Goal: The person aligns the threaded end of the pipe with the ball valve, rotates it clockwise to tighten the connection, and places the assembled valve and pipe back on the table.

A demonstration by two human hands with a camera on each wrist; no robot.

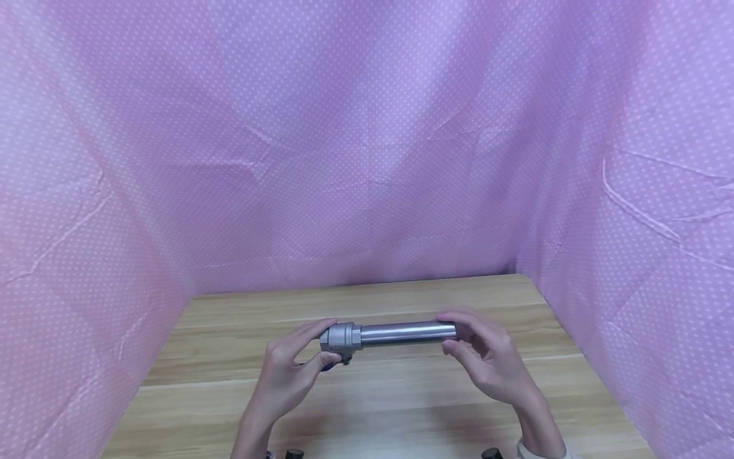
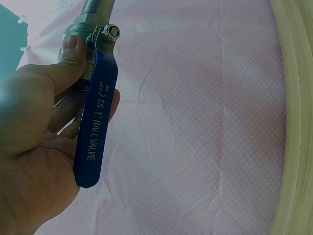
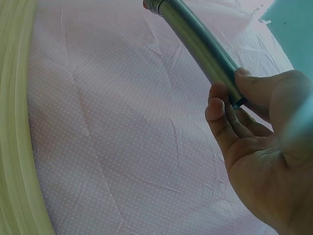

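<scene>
So the left hand (image 1: 289, 370) pinches the ball valve (image 1: 340, 338) body, thumb on the steel, blue lever (image 2: 97, 127) hanging under the palm; the right hand (image 1: 487, 357) curls round the far end of the pipe (image 1: 408, 332), all held level just above the wooden table (image 1: 401, 408); I'd say keep the valve dead still, turn only the pipe, and stay straight so the threads don't cross.
</scene>
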